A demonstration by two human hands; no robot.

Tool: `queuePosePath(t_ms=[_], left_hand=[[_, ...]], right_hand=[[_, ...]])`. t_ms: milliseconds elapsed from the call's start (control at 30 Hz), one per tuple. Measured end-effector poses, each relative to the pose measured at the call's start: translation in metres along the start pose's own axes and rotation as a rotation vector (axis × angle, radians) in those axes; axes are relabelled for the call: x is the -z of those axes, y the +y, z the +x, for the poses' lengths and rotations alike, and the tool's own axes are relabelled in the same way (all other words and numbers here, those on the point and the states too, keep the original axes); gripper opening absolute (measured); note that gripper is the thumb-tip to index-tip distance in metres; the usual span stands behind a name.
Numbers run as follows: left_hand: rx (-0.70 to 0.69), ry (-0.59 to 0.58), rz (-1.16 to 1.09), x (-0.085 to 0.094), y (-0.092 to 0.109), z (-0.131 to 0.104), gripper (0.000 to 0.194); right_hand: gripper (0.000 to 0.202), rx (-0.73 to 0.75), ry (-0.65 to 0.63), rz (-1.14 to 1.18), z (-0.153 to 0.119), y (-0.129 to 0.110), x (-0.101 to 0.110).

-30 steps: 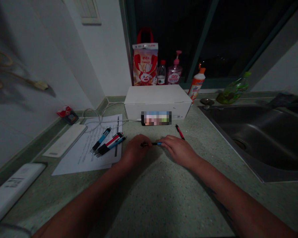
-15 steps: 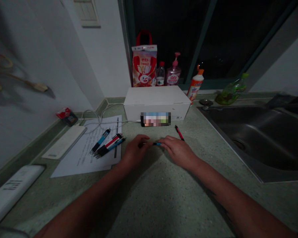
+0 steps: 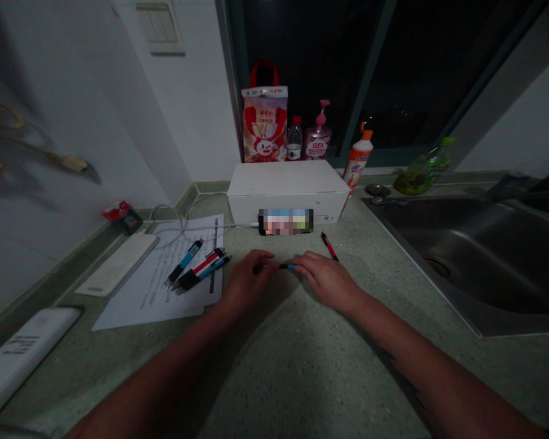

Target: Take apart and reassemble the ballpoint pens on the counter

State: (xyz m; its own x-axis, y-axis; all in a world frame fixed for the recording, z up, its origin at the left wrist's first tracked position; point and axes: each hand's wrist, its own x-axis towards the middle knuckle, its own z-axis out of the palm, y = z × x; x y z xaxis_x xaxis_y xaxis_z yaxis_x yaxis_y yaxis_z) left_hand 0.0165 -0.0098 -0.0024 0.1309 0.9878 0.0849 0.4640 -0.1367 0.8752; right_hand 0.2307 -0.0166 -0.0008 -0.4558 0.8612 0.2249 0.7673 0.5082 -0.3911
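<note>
A blue and black pen (image 3: 287,266) lies level between my two hands, just above or on the counter; which of these I cannot tell. The fingers of my right hand (image 3: 327,279) pinch its blue end. My left hand (image 3: 249,279) is closed at the other end, its fingertips hiding that part of the pen. Just beyond my right hand a red and black pen (image 3: 329,246) rests on the counter. Left of my left hand, several blue, red and black pens (image 3: 196,268) are heaped on printed paper sheets (image 3: 155,308).
A phone (image 3: 286,222) with a blurred screen leans on a white box (image 3: 288,178), a cable running left from it. Bottles and a bag (image 3: 265,125) stand behind. To the right is a steel sink (image 3: 466,244); a white power strip (image 3: 30,353) lies at left.
</note>
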Motion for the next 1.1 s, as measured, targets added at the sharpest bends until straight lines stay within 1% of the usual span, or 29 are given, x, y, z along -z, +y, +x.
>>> queuePosePath(t_ms=[67,133,167,300,333,433,567,600,667,767,833,900,933,1000,1067,1100], left_hand=[[0.007,-0.016,0.027,0.000,0.001,0.000,0.011],[-0.007,0.013,0.049,0.000,0.001,0.000,0.008],[-0.009,0.028,0.049,0.000,0.002,0.000,0.011],[0.012,0.003,0.066,-0.001,0.002,-0.001,0.009],[0.008,0.008,0.067,-0.001,0.002,-0.001,0.007],[-0.015,0.049,0.029,-0.001,0.000,-0.001,0.012],[-0.026,0.015,0.064,0.000,-0.001,0.000,0.010],[-0.030,0.020,0.073,0.000,0.000,0.000,0.008],[-0.022,0.033,0.065,0.000,0.001,0.000,0.011],[0.002,-0.003,0.053,0.000,0.002,-0.001,0.012],[-0.013,-0.019,0.059,0.001,0.002,-0.001,0.012],[-0.026,-0.002,0.057,0.002,0.002,-0.002,0.009],[-0.027,0.010,0.055,0.002,0.002,-0.002,0.009],[-0.021,0.036,0.050,0.003,0.003,-0.002,0.010],[-0.024,0.051,0.045,0.003,0.003,-0.002,0.011],[-0.029,0.051,0.040,0.003,0.002,-0.002,0.010]], right_hand=[[0.025,0.003,-0.002,0.001,0.000,0.000,0.000],[0.026,0.002,-0.002,0.005,0.000,0.000,0.000],[0.026,-0.003,0.000,0.006,0.000,0.000,0.000],[0.025,-0.002,0.006,0.009,0.000,0.001,-0.001],[0.026,0.003,0.010,0.017,0.000,0.001,-0.001],[0.027,0.015,0.024,0.031,-0.001,0.001,0.000],[0.027,0.013,0.010,0.006,-0.001,0.001,0.000],[0.027,0.010,0.010,0.006,-0.001,0.001,0.001],[0.027,0.001,0.013,0.009,-0.001,0.001,0.001],[0.026,-0.001,0.003,0.005,-0.001,0.000,0.001],[0.025,0.005,-0.009,0.017,-0.001,-0.001,0.002],[0.024,0.003,-0.008,0.052,-0.001,-0.002,0.002],[0.024,-0.011,0.008,0.076,-0.001,-0.002,0.002],[0.020,-0.073,0.093,0.146,0.000,0.002,0.002],[0.017,-0.177,0.232,0.270,0.002,0.008,0.000],[0.019,-0.235,0.299,0.362,0.003,0.011,-0.001]])
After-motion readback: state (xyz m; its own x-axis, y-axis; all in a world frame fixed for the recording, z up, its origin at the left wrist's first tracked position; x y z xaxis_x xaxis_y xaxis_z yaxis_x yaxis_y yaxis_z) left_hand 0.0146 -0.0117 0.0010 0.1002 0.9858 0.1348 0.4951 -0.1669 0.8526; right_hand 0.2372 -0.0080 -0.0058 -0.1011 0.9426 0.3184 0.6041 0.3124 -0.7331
